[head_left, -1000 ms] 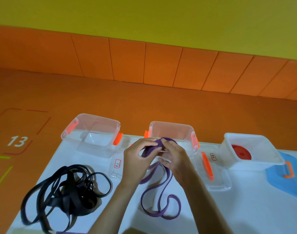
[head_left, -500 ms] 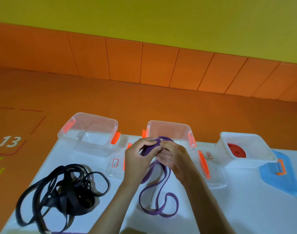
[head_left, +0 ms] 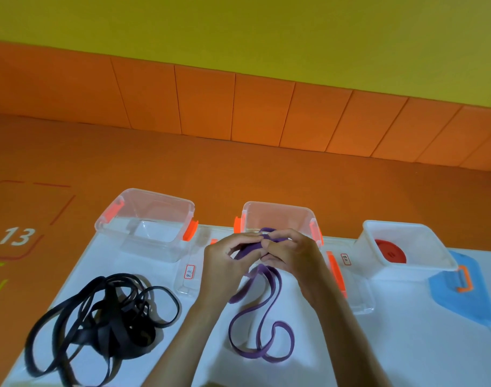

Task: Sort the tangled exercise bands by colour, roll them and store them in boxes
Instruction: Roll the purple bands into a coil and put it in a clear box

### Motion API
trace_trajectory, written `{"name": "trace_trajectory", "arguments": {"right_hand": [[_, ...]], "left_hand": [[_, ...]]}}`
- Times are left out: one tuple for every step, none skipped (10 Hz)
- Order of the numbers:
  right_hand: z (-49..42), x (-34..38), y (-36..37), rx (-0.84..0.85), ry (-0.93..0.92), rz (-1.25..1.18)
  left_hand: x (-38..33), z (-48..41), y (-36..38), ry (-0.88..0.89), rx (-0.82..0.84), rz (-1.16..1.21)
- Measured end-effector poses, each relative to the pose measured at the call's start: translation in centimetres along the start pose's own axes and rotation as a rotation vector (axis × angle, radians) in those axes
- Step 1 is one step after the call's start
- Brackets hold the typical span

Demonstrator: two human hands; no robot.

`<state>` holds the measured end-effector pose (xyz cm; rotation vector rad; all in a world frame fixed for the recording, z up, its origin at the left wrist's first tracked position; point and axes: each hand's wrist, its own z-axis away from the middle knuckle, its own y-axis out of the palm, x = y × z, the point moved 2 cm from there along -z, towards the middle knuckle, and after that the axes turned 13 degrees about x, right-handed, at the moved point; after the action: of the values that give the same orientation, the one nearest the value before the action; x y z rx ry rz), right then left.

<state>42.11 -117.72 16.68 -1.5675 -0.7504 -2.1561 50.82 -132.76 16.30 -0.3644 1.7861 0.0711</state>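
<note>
A purple exercise band [head_left: 262,325] trails in loops on the white table [head_left: 406,344], its upper end partly rolled between both hands. My left hand [head_left: 224,263] pinches the band from the left. My right hand [head_left: 293,255] grips the roll from the right, just in front of the middle clear box [head_left: 279,216]. A tangle of black bands [head_left: 99,322] lies at the front left. A rolled red band [head_left: 390,251] sits in the right-hand white box [head_left: 409,233].
An empty clear box with orange clips [head_left: 146,216] stands at the back left. Clear lids [head_left: 192,266] [head_left: 353,283] lie beside the boxes, and a blue lid [head_left: 462,291] lies at the right. Orange floor lies beyond the table's far edge.
The band's loose loops have shifted slightly on the table as both hands keep working the roll. The view has tilted a little; the hands stay in front of the middle box.
</note>
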Motion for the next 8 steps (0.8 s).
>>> {"name": "trace_trajectory", "arguments": {"right_hand": [[0.3,0.8,0.4,-0.014,-0.085,0.102],[0.0,1.4,-0.6,0.132,-0.155,0.196],[0.0,0.0,-0.1,-0.005,0.016,0.003],[0.3,-0.2,0.3,0.036,0.040,-0.206],[0.5,0.1,1.2,0.064,0.052,-0.370],[0.0,-0.1,1.5,0.064,0.078,-0.384],[-0.2,-0.7,2.3,0.103,0.101,-0.558],[0.1,-1.1,2.5,0.152,0.086,-0.542]], "left_hand": [[-0.4,0.0,0.0,-0.002,-0.032,0.041],[0.1,0.3,0.3,-0.018,-0.039,0.035],[0.3,0.4,0.1,-0.004,-0.018,0.011],[0.0,0.3,-0.2,0.017,0.000,0.061],[-0.4,0.1,-0.3,0.010,-0.021,0.096],[-0.1,-0.1,-0.1,-0.008,-0.079,0.131],[-0.2,0.0,0.6,-0.004,-0.151,0.225],[-0.3,-0.6,0.4,-0.056,-0.209,0.280]]}}
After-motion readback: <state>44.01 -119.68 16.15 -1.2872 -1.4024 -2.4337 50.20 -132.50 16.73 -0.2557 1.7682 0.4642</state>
